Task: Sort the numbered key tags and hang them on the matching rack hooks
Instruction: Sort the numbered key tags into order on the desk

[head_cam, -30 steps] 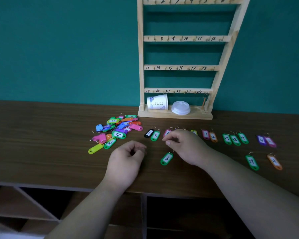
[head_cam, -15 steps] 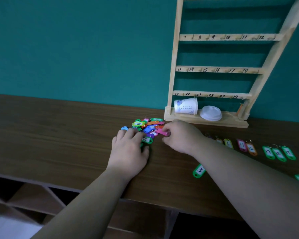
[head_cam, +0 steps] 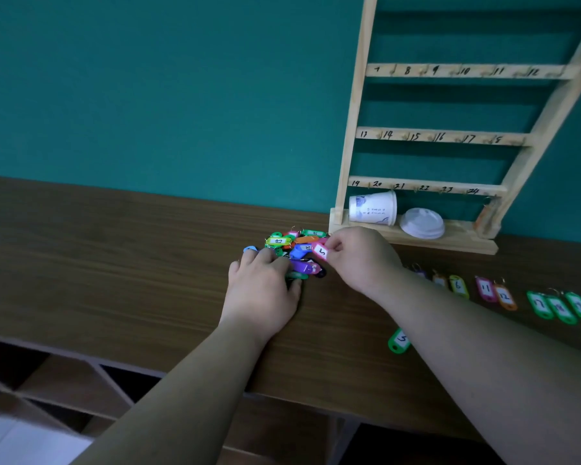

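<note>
The right hand (head_cam: 363,260) pinches a pink plastic key tag (head_cam: 320,251) between thumb and forefinger. The tag's white label, marked 5, faces up, and the tag sits at the right edge of a heap of mixed coloured plastic key tags (head_cam: 294,245) on the dark wooden tabletop (head_cam: 114,263). The left hand (head_cam: 260,293) lies palm down just left of it, its fingers straight and spread over the near left side of the heap, pressing on the tags there. Green, orange, blue and purple tags show between the two hands. Just beyond the heap, on the far right, a pale wooden key rack (head_cam: 356,95) stands against the teal wall (head_cam: 148,88), its rungs carrying handwritten numbers from 7 up to 24 and no tags. On the rack's base a white paper cup (head_cam: 373,208) lies on its side, with a white plastic lid (head_cam: 421,223) just to its right. To the right of the right wrist a row of tags lies flat on the tabletop, apart from the heap: a yellow-green tag marked 6 (head_cam: 458,286), a pink tag marked 11 (head_cam: 485,288), an orange tag marked 12 (head_cam: 504,297), then three green tags (head_cam: 560,308) side by side. Nearer, beside the right forearm, lies a single green tag marked 3 (head_cam: 399,340), partly hidden by the arm.
</note>
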